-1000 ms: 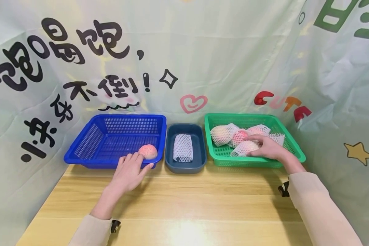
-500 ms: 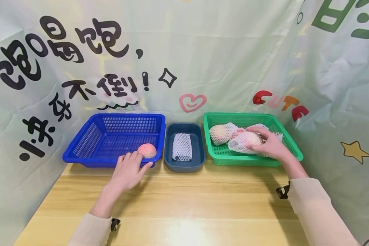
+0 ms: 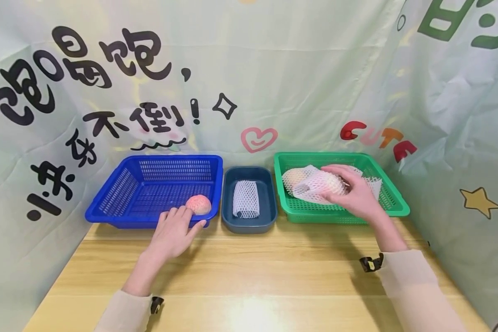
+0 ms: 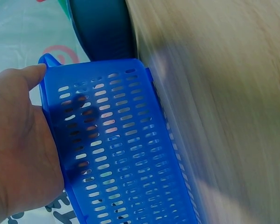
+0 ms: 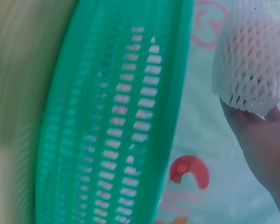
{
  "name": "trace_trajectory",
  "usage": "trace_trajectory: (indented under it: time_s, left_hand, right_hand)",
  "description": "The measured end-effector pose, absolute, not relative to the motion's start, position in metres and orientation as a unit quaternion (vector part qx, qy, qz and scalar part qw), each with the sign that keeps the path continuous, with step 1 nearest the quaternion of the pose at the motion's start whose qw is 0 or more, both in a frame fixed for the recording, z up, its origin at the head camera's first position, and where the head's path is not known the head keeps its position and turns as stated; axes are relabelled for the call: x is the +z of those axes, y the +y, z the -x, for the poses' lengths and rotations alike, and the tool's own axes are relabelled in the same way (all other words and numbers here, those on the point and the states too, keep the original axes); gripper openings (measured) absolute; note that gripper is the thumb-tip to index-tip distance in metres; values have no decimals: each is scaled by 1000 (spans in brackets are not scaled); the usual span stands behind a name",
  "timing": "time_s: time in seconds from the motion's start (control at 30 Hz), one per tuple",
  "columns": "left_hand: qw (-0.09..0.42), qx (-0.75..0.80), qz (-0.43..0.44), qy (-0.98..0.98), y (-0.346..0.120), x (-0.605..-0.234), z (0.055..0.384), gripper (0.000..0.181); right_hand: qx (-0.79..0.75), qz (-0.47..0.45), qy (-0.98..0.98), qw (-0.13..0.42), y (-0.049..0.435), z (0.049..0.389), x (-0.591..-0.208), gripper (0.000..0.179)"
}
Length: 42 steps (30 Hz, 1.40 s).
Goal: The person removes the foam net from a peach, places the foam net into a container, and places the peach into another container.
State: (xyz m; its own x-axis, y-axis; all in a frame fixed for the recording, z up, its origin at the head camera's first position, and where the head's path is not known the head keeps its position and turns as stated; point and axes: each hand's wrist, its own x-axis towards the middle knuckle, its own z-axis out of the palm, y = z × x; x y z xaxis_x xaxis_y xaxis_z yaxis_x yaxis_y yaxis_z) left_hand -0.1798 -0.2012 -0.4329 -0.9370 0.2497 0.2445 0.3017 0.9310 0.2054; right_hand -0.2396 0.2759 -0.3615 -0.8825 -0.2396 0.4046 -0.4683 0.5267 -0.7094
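My right hand [image 3: 352, 193] grips a peach in a white foam net sleeve [image 3: 331, 184], lifted above the green basket [image 3: 344, 216]; the right wrist view shows the netted peach [image 5: 252, 58] above the rim. Beneath it, other netted fruit [image 3: 293, 179] lies in the basket, partly hidden. My left hand [image 3: 172, 233] rests over the front rim of the blue basket [image 3: 155, 221], its fingertips beside a bare pink peach [image 3: 199, 204] in the front right corner. In the left wrist view the thumb [image 4: 33, 74] lies along the rim; the other fingers are mostly hidden.
Between the two baskets stands a dark blue tray [image 3: 250, 227] with a white foam net sleeve [image 3: 246, 199] lying flat in it. All three containers sit at the back of a wooden table [image 3: 249, 276]. A printed cloth [image 3: 216, 55] hangs behind and beside them.
My right hand has taken hold of a netted peach and raised it, moving slightly left and up. My left hand and the bare peach have stayed in place.
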Motion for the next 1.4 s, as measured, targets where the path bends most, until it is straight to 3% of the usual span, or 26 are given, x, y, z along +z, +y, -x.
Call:
trace_trajectory:
  time_s: [0.77, 1.4]
  left_hand:
    - [107, -116, 134, -978, -200, -434, 180, 52]
    - [105, -115, 130, -979, -199, -432, 179, 54]
  right_hand:
    - [404, -364, -833, 108, 193, 210, -387, 65]
    - [360, -433, -826, -24, 154, 193, -427, 60]
